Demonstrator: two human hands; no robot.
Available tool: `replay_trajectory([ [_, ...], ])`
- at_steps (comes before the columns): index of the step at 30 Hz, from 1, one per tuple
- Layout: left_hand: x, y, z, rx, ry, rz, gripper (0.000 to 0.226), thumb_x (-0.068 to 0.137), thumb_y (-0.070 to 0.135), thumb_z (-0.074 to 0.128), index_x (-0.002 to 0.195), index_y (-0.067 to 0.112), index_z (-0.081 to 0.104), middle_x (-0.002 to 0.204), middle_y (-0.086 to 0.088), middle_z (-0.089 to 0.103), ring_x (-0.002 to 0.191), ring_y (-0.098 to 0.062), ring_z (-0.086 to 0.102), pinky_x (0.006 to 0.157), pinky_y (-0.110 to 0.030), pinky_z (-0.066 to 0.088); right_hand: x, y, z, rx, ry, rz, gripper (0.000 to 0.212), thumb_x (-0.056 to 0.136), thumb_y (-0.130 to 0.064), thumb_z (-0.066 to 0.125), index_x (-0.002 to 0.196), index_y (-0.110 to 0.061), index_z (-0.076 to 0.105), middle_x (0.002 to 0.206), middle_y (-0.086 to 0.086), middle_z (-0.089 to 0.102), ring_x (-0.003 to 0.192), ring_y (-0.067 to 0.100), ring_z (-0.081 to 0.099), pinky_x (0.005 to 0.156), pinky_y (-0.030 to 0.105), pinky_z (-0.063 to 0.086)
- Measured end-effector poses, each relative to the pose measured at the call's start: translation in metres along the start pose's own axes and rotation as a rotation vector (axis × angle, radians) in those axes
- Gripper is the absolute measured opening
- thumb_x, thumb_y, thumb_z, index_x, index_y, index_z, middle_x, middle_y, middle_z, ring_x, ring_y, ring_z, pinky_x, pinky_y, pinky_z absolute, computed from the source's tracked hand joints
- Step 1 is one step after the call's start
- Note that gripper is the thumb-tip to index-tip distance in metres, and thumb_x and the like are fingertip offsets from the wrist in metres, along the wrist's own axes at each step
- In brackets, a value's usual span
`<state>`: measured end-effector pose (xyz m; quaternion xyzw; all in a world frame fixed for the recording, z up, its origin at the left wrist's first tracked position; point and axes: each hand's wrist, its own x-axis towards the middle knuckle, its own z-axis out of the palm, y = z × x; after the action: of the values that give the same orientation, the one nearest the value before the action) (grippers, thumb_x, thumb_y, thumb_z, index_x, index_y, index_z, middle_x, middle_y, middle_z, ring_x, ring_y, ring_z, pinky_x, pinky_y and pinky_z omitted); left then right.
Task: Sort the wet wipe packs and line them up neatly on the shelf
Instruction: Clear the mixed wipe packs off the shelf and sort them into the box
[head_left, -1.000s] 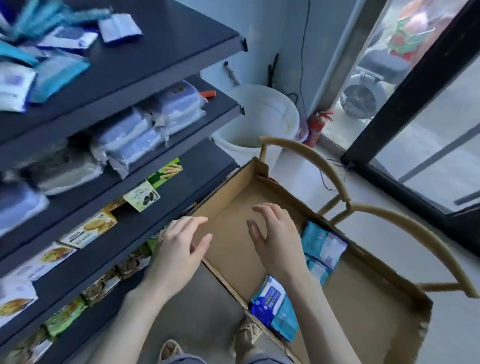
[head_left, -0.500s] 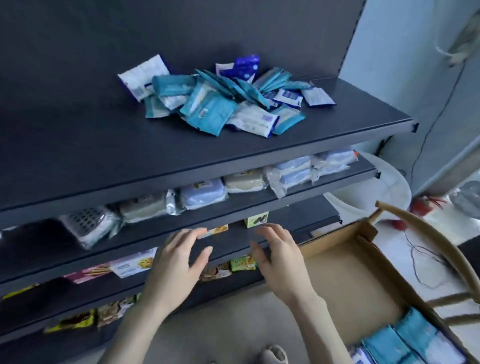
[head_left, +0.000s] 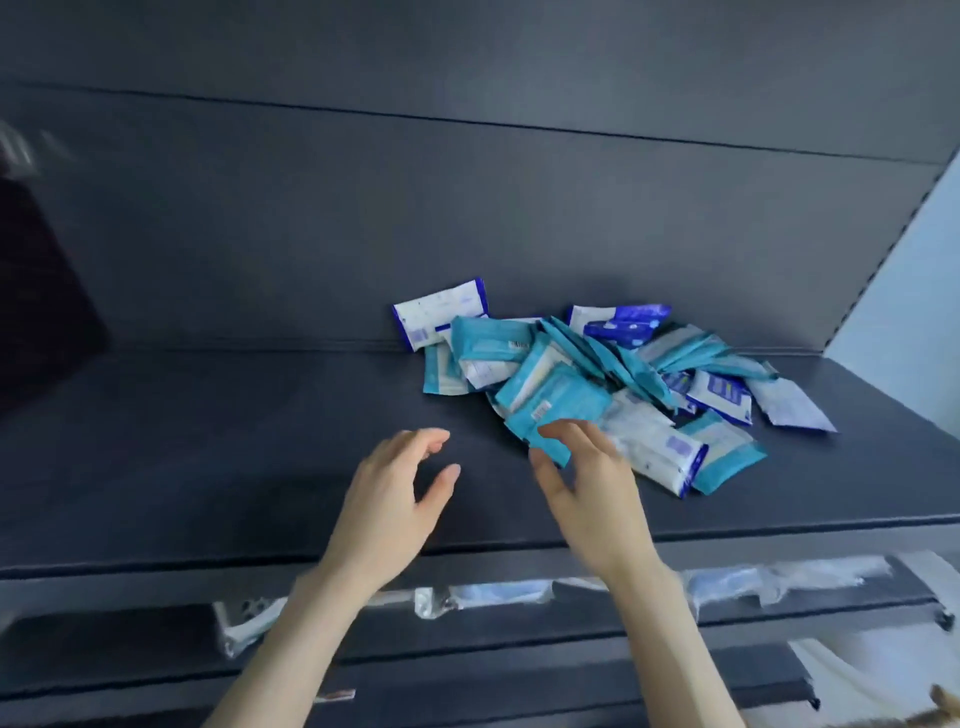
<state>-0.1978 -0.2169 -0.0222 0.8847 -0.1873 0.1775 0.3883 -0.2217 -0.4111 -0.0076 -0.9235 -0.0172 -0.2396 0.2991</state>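
The packs (head_left: 623, 374) lie in a loose, unsorted heap on the shelf (head_left: 208, 441), probably dumped there for sorting. The left hand (head_left: 389, 509) hovers beside the heap, its grip apart and empty, likely ready to receive. The right hand (head_left: 592, 488) curves around the corner of the nearest teal pack (head_left: 558, 410), but I cannot tell whether its grip has closed. The packs underneath are hidden and the labels are blurred.

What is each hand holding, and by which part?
Left hand holds nothing; right hand pinches the frontmost flat teal plastic wipe pack by its near corner.
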Motion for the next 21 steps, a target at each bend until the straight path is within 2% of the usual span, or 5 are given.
replay_trajectory([
  [7,0.098,-0.019,0.042,-0.096,-0.024,-0.107,0.028,0.089,0.023,0.063,0.116,0.014,0.059,0.111,0.006,0.06,0.1,-0.008,0.056,0.085,-0.016,0.041,0.097,0.042,0.024,-0.059,-0.016,0.001,0.027,0.092,-0.022,0.059,0.116,-0.01,0.063,0.121,0.004,0.059,0.11,0.029,0.05,0.093,0.035,0.039],
  [12,0.154,-0.03,0.072,0.039,0.023,-0.086,0.04,0.091,0.028,0.061,0.125,0.008,0.056,0.129,-0.005,0.051,0.121,-0.023,0.044,0.099,-0.029,0.034,0.141,0.072,0.032,-0.212,0.098,0.003,0.035,0.086,-0.025,0.065,0.117,-0.008,0.063,0.125,0.011,0.056,0.116,0.039,0.044,0.096,0.048,0.032],
  [16,0.197,-0.035,0.089,0.164,-0.076,-0.012,0.054,0.094,0.044,0.044,0.135,0.009,0.049,0.14,-0.005,0.047,0.13,-0.023,0.042,0.106,-0.04,0.034,0.166,0.089,0.03,-0.302,0.017,0.133,0.05,0.091,-0.036,0.059,0.132,-0.009,0.051,0.137,0.01,0.047,0.125,0.035,0.035,0.102,0.045,0.025],
  [18,0.211,-0.04,0.096,0.26,-0.143,-0.011,0.054,0.097,0.046,0.04,0.14,0.013,0.041,0.144,-0.001,0.043,0.132,-0.02,0.038,0.107,-0.036,0.03,0.171,0.093,0.034,-0.363,-0.021,0.159,0.046,0.091,-0.037,0.06,0.126,-0.007,0.056,0.131,0.01,0.052,0.121,0.036,0.041,0.099,0.046,0.031],
  [21,0.219,-0.044,0.096,0.428,-0.172,-0.037,0.058,0.092,0.055,0.045,0.141,0.022,0.04,0.134,0.001,0.044,0.125,-0.021,0.037,0.101,-0.036,0.026,0.171,0.097,0.044,-0.417,0.102,0.053,0.026,0.081,-0.028,0.065,0.095,-0.007,0.071,0.101,0.008,0.068,0.093,0.037,0.06,0.082,0.043,0.042],
])
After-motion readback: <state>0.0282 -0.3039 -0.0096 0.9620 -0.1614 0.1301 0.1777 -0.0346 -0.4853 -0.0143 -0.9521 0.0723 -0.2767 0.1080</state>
